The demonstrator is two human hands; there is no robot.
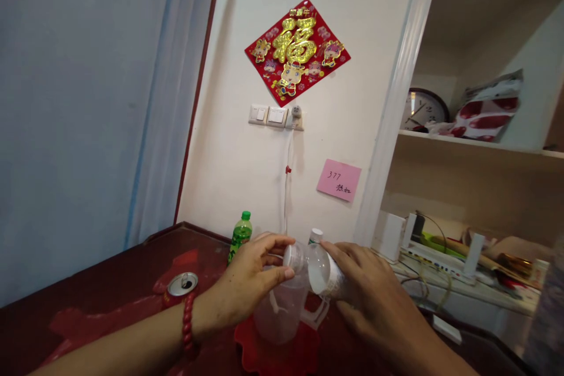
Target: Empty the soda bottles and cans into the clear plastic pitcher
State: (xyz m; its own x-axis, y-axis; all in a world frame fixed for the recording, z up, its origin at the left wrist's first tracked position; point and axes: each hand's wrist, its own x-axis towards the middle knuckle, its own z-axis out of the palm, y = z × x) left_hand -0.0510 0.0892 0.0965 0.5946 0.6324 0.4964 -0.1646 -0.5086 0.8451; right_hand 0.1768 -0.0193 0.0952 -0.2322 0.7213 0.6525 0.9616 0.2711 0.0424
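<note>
A clear plastic bottle (321,270) with a whitish label lies tilted on its side in the air, its neck pointing left. My right hand (365,282) wraps round its label end. At the other end, the thumb and fingers of my left hand (258,264) close on the white bottle cap (288,257). I cannot tell whether the cap is loose or still screwed on. Just below the bottle stands a translucent plastic pitcher (277,317) with a handle on its right. It rests on a red scalloped mat (247,343).
An opened drink can (182,285) stands left of my left wrist. Behind the hands are a green drink bottle (240,238) and a white-capped bottle (316,235). On the right, a white router (440,258) and cables lie on a shelf. A wall (255,182) closes off the back.
</note>
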